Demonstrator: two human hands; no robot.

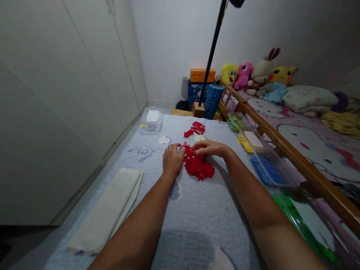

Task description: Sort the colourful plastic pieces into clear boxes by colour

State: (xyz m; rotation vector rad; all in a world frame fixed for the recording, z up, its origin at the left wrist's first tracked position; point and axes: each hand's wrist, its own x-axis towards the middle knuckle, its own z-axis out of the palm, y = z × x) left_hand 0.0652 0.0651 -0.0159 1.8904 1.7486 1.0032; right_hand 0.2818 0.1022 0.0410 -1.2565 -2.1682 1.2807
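Observation:
A heap of small red plastic building pieces (199, 168) lies on the cloth-covered table in front of me. My left hand (172, 159) rests at the heap's left edge, fingers stretched forward and thumb against the pieces. From the right, my right hand (210, 147) reaches over the top of the heap, with its fingers bent down among the pieces and apart from the thumb. Whether a single piece sits under those fingertips is too small to make out. Just beyond my hands lies a smaller group of red pieces (198, 127), including a red block (188, 133).
A clear lidded box (152, 119) stands at the far left. Folded cream cloth (112, 206) lies at the near left. Along the right edge are clear containers with light green (234, 123), yellow (245, 144), blue (266, 169) and green pieces (300, 221), beside a wooden bed rail (270, 138).

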